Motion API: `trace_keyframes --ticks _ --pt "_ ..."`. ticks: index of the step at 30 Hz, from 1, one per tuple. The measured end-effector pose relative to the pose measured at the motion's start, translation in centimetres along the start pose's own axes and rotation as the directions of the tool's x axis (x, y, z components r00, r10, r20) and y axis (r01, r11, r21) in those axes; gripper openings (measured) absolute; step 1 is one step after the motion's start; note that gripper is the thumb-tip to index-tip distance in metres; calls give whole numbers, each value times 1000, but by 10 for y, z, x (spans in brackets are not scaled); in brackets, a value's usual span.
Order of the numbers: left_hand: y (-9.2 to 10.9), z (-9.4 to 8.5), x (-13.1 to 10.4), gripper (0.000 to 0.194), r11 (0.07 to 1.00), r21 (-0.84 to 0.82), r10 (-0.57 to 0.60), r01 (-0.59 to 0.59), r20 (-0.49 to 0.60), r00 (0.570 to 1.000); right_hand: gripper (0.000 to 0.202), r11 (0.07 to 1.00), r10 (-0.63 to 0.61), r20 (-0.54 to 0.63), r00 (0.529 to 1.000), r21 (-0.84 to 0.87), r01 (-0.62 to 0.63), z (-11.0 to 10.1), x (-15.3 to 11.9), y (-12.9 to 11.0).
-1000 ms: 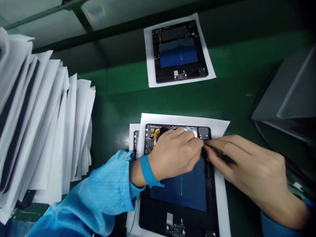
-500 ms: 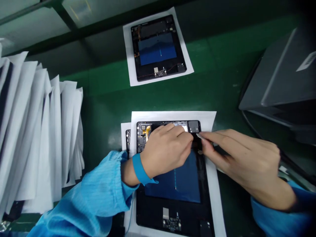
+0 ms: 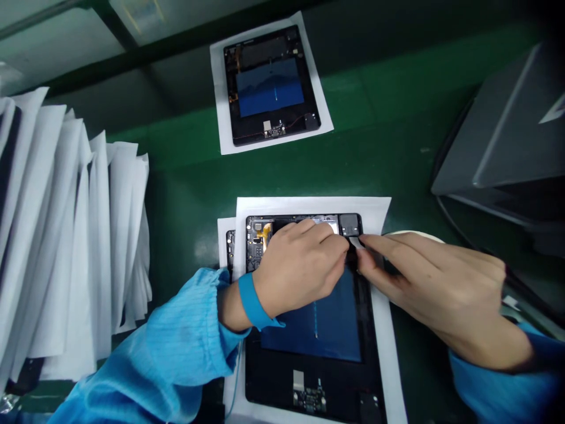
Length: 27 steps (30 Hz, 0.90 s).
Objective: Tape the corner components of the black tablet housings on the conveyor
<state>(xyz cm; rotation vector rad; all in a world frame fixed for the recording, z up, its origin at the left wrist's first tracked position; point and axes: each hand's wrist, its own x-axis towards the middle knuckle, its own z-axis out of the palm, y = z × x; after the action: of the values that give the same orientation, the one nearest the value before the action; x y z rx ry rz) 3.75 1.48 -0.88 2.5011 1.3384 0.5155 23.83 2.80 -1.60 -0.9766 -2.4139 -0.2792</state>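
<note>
An opened tablet (image 3: 273, 377) lies on a white sheet (image 3: 309, 204), its circuit boards and blue battery (image 3: 335, 324) exposed. My left hand (image 3: 302, 259), closed, is over the tablet's upper half, wearing a blue wristband (image 3: 256, 300). Its fingertips are hidden, so what they hold cannot be made out. My right hand (image 3: 428, 282) pinches a small pale strip (image 3: 355, 242) between thumb and forefinger. That strip is just below the square black part (image 3: 349, 225) in the tablet's upper right corner. The fingertips of both hands nearly meet there.
Another opened tablet (image 3: 269, 88) lies on a white sheet farther back on the green table (image 3: 198, 176). White sleeves (image 3: 79, 235) stand in a row at left. A grey box-like object (image 3: 498, 129) is at right. Behind my right hand shows a pale rounded edge (image 3: 415, 234).
More of the pale strip now shows between my right fingertips. Both hands stay close to the same corner of the tablet. The view has shifted slightly.
</note>
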Motion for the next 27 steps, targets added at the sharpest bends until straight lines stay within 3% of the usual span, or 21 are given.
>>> trace_keyframes --ticks 16,22,27 --pt "0 0 0 25 1000 19 -7 7 28 1000 9 1000 11 53 999 6 -11 1 0 -1" --pt "-1 2 -1 24 1000 12 -1 1 14 1000 5 993 72 88 994 88 -80 3 -3 -2" --pt "-1 2 -1 25 1000 15 2 -2 -7 1000 9 990 43 88 995 127 -54 4 -2 0"
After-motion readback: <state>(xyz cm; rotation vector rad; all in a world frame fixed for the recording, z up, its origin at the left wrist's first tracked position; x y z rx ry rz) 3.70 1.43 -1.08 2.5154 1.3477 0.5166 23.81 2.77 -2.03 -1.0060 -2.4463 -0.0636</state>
